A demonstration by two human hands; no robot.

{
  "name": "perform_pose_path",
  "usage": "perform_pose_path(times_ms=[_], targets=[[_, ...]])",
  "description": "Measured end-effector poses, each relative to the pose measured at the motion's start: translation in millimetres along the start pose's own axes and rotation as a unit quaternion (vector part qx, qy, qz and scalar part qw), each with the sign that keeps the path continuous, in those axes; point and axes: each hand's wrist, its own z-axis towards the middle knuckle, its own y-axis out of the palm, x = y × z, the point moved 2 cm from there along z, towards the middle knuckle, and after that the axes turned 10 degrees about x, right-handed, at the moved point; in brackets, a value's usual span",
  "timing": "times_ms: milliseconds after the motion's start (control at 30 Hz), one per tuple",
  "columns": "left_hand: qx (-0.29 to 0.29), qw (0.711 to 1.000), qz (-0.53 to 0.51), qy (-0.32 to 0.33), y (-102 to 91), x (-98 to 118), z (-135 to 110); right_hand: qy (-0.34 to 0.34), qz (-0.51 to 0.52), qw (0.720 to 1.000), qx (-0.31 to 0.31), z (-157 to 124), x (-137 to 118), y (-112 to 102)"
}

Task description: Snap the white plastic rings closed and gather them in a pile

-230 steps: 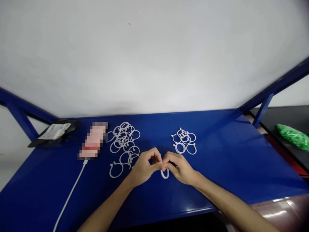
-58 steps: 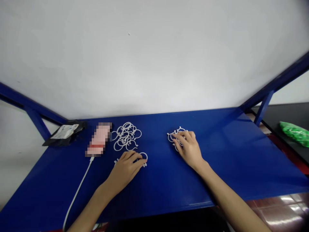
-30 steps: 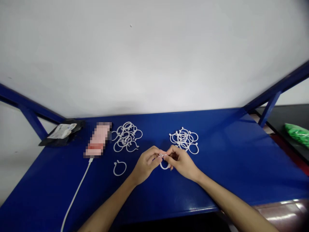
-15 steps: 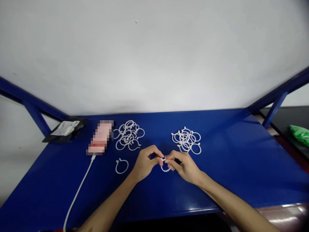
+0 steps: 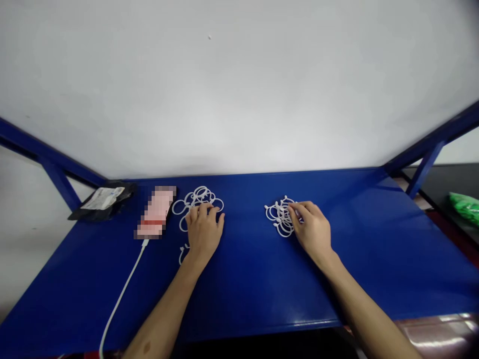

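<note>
**Hands apart, one on each heap of rings**

Left hand (image 5: 204, 232) is palm-down with fingers nearly straight, on the near edge of the left heap (image 5: 196, 196). Right hand (image 5: 312, 230) has fingers curled on the right heap (image 5: 279, 218). Cannot tell whether either grips a ring.

Judged step: fetching from a heap. The next move needs one ring singled out.

The rings lie flat on the table (image 5: 374, 249). They are round, with no long axis, and their tabs point all ways.

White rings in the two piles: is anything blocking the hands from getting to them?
No, nothing visible is in the way. The left hand rests right on the left ring pile, and the right hand has its fingertips on the right ring pile. One loose ring lies beside the left wrist.
</note>
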Motion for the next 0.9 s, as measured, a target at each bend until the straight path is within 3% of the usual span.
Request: perform_pose_path(times_ms=[133, 267, 333, 467, 567, 700, 900], targets=[[0.027, 0.999, -0.034, 0.032, -4.3, 8.6, -2.0, -0.003, -0.069, 0.997, 0.021, 3.9, 5.5, -2.7], [0.07, 0.98, -0.155, 0.104, -13.6, 25.2, -7.4, -0.018, 0.02, 0.999, 0.032, 4.6, -3.5, -7.8], [0.07, 0.961, -0.226, 0.146, -17.9, 34.6, -12.8, -0.026, 0.12, 0.992, -0.007, 1.7, -13.6, -8.1], [0.046, 0.928, -0.308, 0.205, -25.1, 49.2, -23.2, 0.008, 0.278, 0.945, -0.17, -12.4, -37.6, -0.4], [0.033, 0.921, -0.333, 0.199, -26.9, 51.9, -25.5, 0.056, 0.346, 0.906, -0.237, -22.3, -49.0, 6.1], [0.009, 0.918, -0.375, 0.125, -22.6, 46.8, -23.6, 0.109, 0.371, 0.897, -0.216, -25.8, -50.4, 7.8], [0.007, 0.927, -0.354, 0.125, -22.1, 44.2, -20.3, 0.052, 0.395, 0.882, -0.251, -25.6, -50.4, 7.5]])
